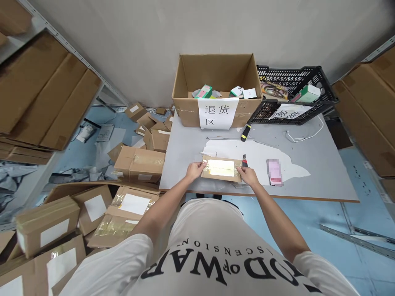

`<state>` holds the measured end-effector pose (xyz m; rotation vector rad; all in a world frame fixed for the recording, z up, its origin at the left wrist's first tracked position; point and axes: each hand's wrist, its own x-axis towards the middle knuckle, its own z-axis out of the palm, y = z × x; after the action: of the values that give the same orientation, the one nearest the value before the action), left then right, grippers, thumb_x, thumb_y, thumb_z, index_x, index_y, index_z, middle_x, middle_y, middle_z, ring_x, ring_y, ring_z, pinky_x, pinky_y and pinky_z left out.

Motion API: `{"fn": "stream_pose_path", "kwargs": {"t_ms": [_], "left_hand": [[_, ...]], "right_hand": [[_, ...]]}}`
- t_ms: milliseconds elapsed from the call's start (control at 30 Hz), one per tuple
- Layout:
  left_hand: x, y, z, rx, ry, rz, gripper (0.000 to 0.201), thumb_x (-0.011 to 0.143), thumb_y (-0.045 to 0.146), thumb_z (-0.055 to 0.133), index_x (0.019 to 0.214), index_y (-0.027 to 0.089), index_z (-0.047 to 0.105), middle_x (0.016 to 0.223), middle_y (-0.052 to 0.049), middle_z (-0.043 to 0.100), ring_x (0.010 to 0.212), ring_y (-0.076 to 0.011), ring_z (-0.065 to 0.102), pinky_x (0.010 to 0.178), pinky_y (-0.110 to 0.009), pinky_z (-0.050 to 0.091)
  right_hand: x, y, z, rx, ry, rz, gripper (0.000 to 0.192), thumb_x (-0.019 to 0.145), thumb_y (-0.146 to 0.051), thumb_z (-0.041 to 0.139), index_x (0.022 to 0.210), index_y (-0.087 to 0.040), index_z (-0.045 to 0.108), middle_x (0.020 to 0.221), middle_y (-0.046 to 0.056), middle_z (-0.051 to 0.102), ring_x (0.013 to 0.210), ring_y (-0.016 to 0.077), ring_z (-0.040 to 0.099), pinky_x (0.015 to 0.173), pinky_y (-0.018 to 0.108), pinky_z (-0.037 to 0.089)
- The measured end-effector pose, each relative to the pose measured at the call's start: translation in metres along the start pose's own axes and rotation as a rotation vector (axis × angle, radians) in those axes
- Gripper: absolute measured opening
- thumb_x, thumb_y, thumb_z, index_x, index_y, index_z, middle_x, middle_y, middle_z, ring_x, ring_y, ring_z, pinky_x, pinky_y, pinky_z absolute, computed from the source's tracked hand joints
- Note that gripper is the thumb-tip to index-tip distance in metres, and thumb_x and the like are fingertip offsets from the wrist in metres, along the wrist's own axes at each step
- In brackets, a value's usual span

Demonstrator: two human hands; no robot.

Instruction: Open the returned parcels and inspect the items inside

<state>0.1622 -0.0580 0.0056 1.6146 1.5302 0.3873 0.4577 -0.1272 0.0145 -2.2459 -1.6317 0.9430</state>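
A small taped cardboard box (221, 168) with a white label on top is held between my two hands near the table's front edge. My left hand (195, 169) grips its left end, fingers closed on it. At the opposite end my right hand (247, 175) pinches the box's right side. Just behind my right hand lies a utility knife (245, 160) with a red and black handle. A torn white sheet (262, 150) is spread under and around the box. To the right, a pink-screened phone (274, 172) rests on the sheet.
A large open carton (188, 109) with a paper sign stands at the table's back, holding small boxes. Beside it is a black plastic crate (262, 111). A yellow-black cutter (246, 132) and a white cable (304, 139) lie nearby. Several taped parcels (140, 162) crowd the left.
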Motion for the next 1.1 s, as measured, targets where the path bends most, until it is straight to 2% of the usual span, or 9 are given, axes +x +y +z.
{"fn": "stream_pose_path", "kwargs": {"t_ms": [100, 233, 367, 867, 1033, 1100], "left_hand": [[0.005, -0.002, 0.002, -0.024, -0.020, -0.017, 0.045, 0.083, 0.052, 0.053, 0.107, 0.019, 0.071, 0.097, -0.005, 0.074, 0.091, -0.0229, 0.065, 0.077, -0.027, 0.045], [0.014, 0.000, 0.001, -0.042, -0.035, -0.058, 0.047, 0.080, 0.054, 0.056, 0.105, 0.019, 0.072, 0.094, -0.005, 0.074, 0.095, -0.0237, 0.065, 0.080, -0.027, 0.045], [0.020, 0.002, -0.001, -0.062, -0.039, -0.086, 0.045, 0.079, 0.055, 0.058, 0.100, 0.018, 0.073, 0.092, -0.005, 0.074, 0.098, -0.0244, 0.064, 0.081, -0.027, 0.046], [0.019, -0.011, 0.007, -0.142, -0.024, -0.077, 0.047, 0.079, 0.054, 0.058, 0.105, 0.018, 0.072, 0.098, -0.005, 0.074, 0.100, -0.0247, 0.064, 0.084, -0.029, 0.046], [0.019, -0.024, 0.010, -0.206, -0.035, -0.048, 0.050, 0.084, 0.054, 0.050, 0.112, 0.017, 0.068, 0.103, -0.005, 0.072, 0.101, -0.0242, 0.064, 0.089, -0.032, 0.046], [0.016, -0.033, 0.012, -0.235, -0.040, -0.039, 0.050, 0.088, 0.049, 0.043, 0.119, 0.016, 0.064, 0.111, -0.007, 0.070, 0.103, -0.0232, 0.064, 0.092, -0.033, 0.046]], "right_hand": [[0.006, 0.005, 0.003, 0.066, 0.015, 0.051, 0.051, 0.085, -0.060, 0.041, 0.093, -0.022, 0.074, 0.081, 0.008, 0.072, 0.083, 0.0242, 0.065, 0.069, 0.028, 0.043], [0.018, 0.010, 0.004, 0.159, 0.045, 0.095, 0.053, 0.080, -0.063, 0.048, 0.101, -0.021, 0.073, 0.087, 0.008, 0.074, 0.091, 0.0252, 0.066, 0.077, 0.030, 0.046], [0.026, 0.014, 0.006, 0.199, 0.057, 0.126, 0.056, 0.077, -0.065, 0.051, 0.100, -0.019, 0.074, 0.091, 0.009, 0.074, 0.093, 0.0256, 0.066, 0.080, 0.031, 0.047], [0.023, 0.017, 0.014, 0.244, 0.085, 0.143, 0.059, 0.074, -0.068, 0.052, 0.098, -0.018, 0.073, 0.091, 0.010, 0.073, 0.092, 0.0259, 0.066, 0.083, 0.033, 0.047], [0.018, 0.020, 0.018, 0.311, 0.056, 0.145, 0.059, 0.080, -0.068, 0.042, 0.089, -0.018, 0.073, 0.088, 0.010, 0.073, 0.090, 0.0268, 0.066, 0.081, 0.034, 0.049], [0.014, 0.026, 0.025, 0.433, 0.048, 0.160, 0.063, 0.084, -0.065, 0.034, 0.095, -0.016, 0.071, 0.091, 0.011, 0.072, 0.088, 0.0256, 0.067, 0.078, 0.034, 0.052]]}}
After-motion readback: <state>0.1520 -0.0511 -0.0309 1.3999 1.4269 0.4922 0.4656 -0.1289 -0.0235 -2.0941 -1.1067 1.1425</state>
